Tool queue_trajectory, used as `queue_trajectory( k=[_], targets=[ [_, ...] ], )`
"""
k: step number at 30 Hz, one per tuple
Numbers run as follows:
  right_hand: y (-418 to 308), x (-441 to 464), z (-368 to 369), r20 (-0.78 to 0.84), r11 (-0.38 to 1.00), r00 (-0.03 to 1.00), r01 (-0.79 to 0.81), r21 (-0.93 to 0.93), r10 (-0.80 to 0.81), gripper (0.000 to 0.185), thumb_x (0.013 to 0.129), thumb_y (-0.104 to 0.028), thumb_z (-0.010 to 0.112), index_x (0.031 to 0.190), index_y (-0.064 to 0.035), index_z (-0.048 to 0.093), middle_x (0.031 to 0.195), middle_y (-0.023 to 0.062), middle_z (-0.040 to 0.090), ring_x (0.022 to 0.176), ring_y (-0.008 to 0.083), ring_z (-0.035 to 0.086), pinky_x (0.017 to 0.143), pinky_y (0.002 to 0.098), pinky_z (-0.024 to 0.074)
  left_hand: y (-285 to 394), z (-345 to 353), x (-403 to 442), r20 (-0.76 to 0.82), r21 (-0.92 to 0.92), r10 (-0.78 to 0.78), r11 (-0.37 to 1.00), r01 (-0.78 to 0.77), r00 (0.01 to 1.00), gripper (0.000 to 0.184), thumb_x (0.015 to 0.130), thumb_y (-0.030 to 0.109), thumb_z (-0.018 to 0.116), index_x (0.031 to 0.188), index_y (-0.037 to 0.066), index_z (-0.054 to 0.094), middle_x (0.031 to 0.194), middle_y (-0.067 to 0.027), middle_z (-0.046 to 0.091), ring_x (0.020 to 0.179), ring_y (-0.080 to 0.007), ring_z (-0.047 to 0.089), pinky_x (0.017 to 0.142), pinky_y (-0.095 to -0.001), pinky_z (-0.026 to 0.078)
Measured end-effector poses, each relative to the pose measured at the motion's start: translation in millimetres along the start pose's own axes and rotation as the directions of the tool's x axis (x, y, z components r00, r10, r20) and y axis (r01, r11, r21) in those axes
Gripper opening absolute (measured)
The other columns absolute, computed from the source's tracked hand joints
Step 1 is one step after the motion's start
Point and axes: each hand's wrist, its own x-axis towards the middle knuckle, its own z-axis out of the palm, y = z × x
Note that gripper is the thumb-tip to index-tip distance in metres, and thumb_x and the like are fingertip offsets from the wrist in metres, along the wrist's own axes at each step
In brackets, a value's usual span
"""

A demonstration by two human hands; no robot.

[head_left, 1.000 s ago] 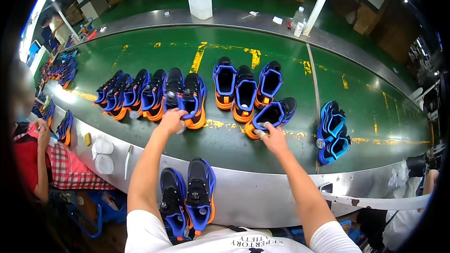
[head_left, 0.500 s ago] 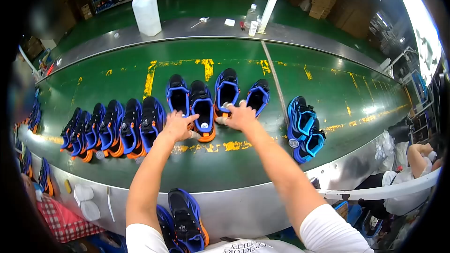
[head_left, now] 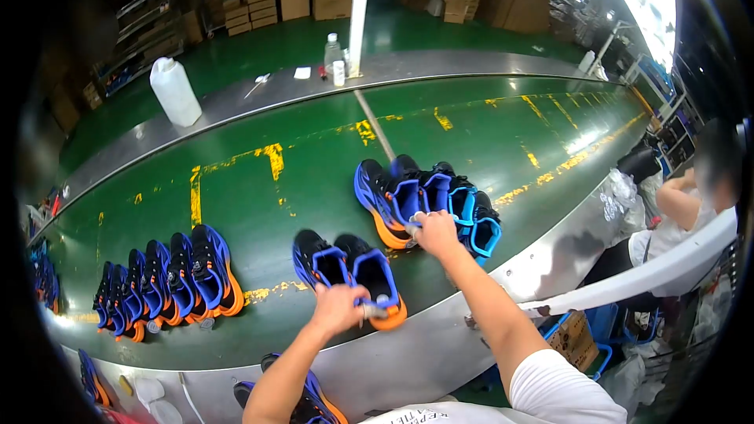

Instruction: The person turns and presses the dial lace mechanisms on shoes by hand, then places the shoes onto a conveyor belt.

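My left hand (head_left: pixel 339 309) is closed at the heels of a pair of black and blue sneakers (head_left: pixel 360 250) with orange soles, near the belt's front edge. Farther right, my right hand (head_left: pixel 437 232) grips the heel end of another such pair of sneakers (head_left: pixel 372 187). Some fingertips wear pale covers. Directly beside the right-hand pair stands a pair with light-blue lining (head_left: pixel 485 229). All these shoes point their toes away from me. My fingers partly hide the heels.
A row of several matching sneakers (head_left: pixel 182 271) stands at the left on the green belt (head_left: pixel 259 212). More shoes (head_left: pixel 314 399) lie below the metal edge. A white jug (head_left: pixel 174 93) and a bottle (head_left: pixel 332 50) stand on the far ledge. Another person (head_left: pixel 679 204) sits at the right.
The two pairs, side by side before, are now apart. My right hand has moved its pair right, against the light-blue-lined shoes; the left pair is nearer me. The view has turned right.
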Motion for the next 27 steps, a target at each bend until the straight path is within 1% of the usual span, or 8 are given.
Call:
queue_trajectory(
  k=[2, 4, 8, 13, 18, 21, 24, 27],
  targets=[
    [-19, -34, -33, -0.289, 0.986, 0.948, 0.158, 0.057, -0.135, 0.030, 0.076, -0.024, 0.070, 0.102, -0.0107, 0.066, 0.105, 0.0188, 0.063, 0.093, 0.0325, 0.058, 0.084, 0.0442, 0.0454, 26, 5, -33, 0.080, -0.005, 0.066, 0.998, -0.066, 0.995, 0.036, 0.067, 0.054, 0.074, 0.086, 0.024, 0.070, 0.077, -0.0035, 0.066, 0.079, -0.0238, 0.062, 0.076, -0.0433, 0.032],
    [-22, -76, -53, -0.076, 0.872, 0.953, 0.301, 0.386, -0.295, 0.040, 0.075, -0.014, 0.068, 0.114, -0.0103, 0.061, 0.121, 0.0184, 0.055, 0.105, 0.0311, 0.054, 0.089, 0.0432, 0.0451, 48, 29, -73, 0.110, -0.009, 0.149, 0.989, -0.149, 0.983, 0.040, 0.073, 0.059, 0.066, 0.092, 0.024, 0.070, 0.082, -0.0074, 0.068, 0.086, -0.0251, 0.064, 0.080, -0.0462, 0.032],
    [-40, -175, -71, 0.139, 0.339, 0.590, 0.242, 0.909, -0.795, 0.059, 0.082, -0.016, 0.065, 0.137, -0.0072, 0.044, 0.134, 0.0151, 0.048, 0.128, 0.0312, 0.043, 0.108, 0.0401, 0.0340, 89, 87, -147, 0.017, -0.005, 0.122, 0.993, -0.122, 0.992, 0.034, 0.072, 0.045, 0.071, 0.093, 0.019, 0.069, 0.078, -0.0071, 0.065, 0.079, -0.0242, 0.063, 0.075, -0.0454, 0.035],
    [-39, -260, -75, 0.173, 0.636, 0.773, 0.349, 0.688, -0.611, 0.058, 0.075, -0.009, 0.065, 0.131, -0.0065, 0.049, 0.122, 0.0133, 0.054, 0.113, 0.0328, 0.052, 0.093, 0.0425, 0.0444, 143, 100, -192, -0.072, 0.021, 0.093, 0.996, -0.092, 0.993, 0.049, 0.077, 0.039, 0.071, 0.112, 0.005, 0.064, 0.085, -0.0168, 0.064, 0.084, -0.0360, 0.059, 0.079, -0.0405, 0.046],
    [-32, -275, -51, -0.074, 0.637, 0.839, 0.464, 0.615, -0.539, 0.037, 0.072, -0.001, 0.063, 0.109, -0.0060, 0.057, 0.093, 0.0119, 0.059, 0.086, 0.0331, 0.060, 0.072, 0.0409, 0.0503, 160, 92, -215, -0.099, -0.543, -0.235, 0.827, 0.146, 0.967, 0.045, 0.082, 0.033, 0.068, 0.112, 0.000, 0.062, 0.094, -0.0225, 0.066, 0.085, -0.0341, 0.065, 0.077, -0.0384, 0.050],
    [-30, -271, -52, 0.005, 0.701, 0.845, 0.440, 0.562, -0.535, 0.042, 0.070, -0.004, 0.069, 0.110, -0.0057, 0.057, 0.091, 0.0113, 0.058, 0.085, 0.0322, 0.059, 0.074, 0.0410, 0.0502, 143, 90, -217, -0.573, -0.344, -0.244, 0.938, 0.041, 0.783, 0.032, 0.069, 0.032, 0.078, 0.091, 0.012, 0.067, 0.081, -0.0092, 0.064, 0.081, -0.0274, 0.061, 0.079, -0.0445, 0.038],
    [-39, -271, -82, 0.067, 0.746, 0.812, 0.496, 0.444, -0.579, 0.050, 0.065, -0.007, 0.074, 0.112, -0.0081, 0.057, 0.100, 0.0115, 0.056, 0.091, 0.0315, 0.058, 0.077, 0.0398, 0.0494, 151, 69, -208, -0.632, 0.038, -0.096, 0.987, 0.155, 0.769, 0.052, 0.069, 0.019, 0.078, 0.117, 0.013, 0.061, 0.113, -0.0168, 0.056, 0.102, -0.0353, 0.052, 0.084, -0.0412, 0.043],
    [-44, -284, -83, 0.029, 0.719, 0.802, 0.518, 0.463, -0.596, 0.057, 0.063, -0.009, 0.077, 0.116, -0.0097, 0.056, 0.106, 0.0123, 0.053, 0.094, 0.0313, 0.056, 0.080, 0.0395, 0.0483, 117, 90, -185, -0.450, -0.041, -0.055, 0.998, 0.040, 0.892, 0.055, 0.071, 0.015, 0.075, 0.123, 0.019, 0.058, 0.119, -0.0188, 0.052, 0.105, -0.0366, 0.051, 0.092, -0.0440, 0.044]
  ],
)
